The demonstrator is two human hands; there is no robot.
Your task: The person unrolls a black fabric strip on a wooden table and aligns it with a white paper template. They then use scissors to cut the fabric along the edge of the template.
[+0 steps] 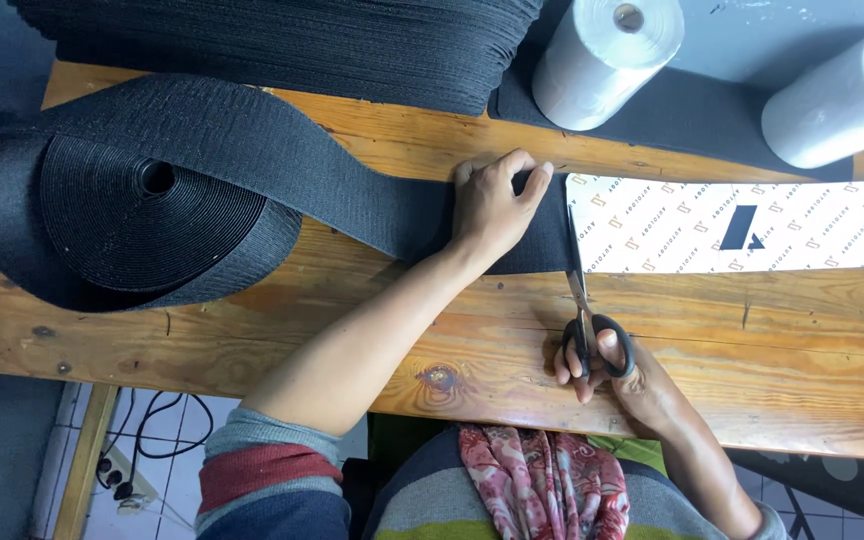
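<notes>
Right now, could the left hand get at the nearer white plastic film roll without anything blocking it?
Probably yes: the left hand presses the black webbing strip, and the white film roll lies just beyond, with only bare wooden table between.

The worn, knotty wooden plank surface fills most of the view. At twelve o'clock lies a tall stack of flat black fabric pieces. Two white rolls of thin plastic film lie on a dark grey mat: the nearer roll at one o'clock, the farther roll at two. At seven o'clock, black cables trail over the pale tiled floor.
</notes>
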